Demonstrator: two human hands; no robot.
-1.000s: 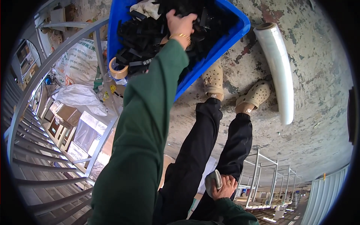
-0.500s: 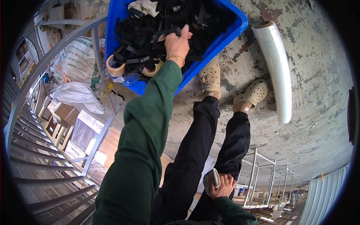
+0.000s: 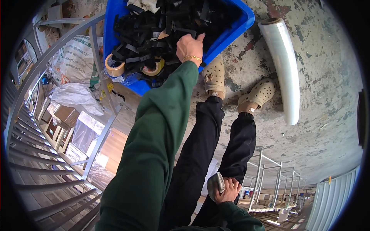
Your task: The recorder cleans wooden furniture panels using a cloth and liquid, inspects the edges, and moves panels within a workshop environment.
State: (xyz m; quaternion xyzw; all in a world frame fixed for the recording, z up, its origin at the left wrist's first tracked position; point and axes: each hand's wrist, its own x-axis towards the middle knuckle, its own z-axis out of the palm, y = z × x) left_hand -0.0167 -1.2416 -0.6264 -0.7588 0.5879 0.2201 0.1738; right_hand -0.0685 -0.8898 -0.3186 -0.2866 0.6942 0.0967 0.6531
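Observation:
My left hand (image 3: 190,48) reaches into a blue plastic bin (image 3: 227,43) heaped with small black plastic-looking pieces (image 3: 144,36). Its fingers curl down into the heap, the thumb pointing away from me; whatever they grip is hidden. A tan tape roll (image 3: 115,69) lies at the bin's near left corner. Between that roll and my wrist is a yellow tape roll (image 3: 157,70). My right hand (image 3: 228,190), low by my leg, is closed around a folded grey cloth-like bundle (image 3: 216,185). A whitish cloth (image 3: 145,4) rests on the pieces at the far side.
A large roll of clear wrapping film (image 3: 283,71) lies on the worn concrete floor to the right of my feet. A metal frame (image 3: 58,40) curves along the left, with white sacks (image 3: 77,61) behind it. Metal racks (image 3: 269,173) stand at lower right.
My left hand has shifted right and a little nearer within the bin, uncovering more of the yellow tape roll. My right hand keeps its hold on the grey bundle.

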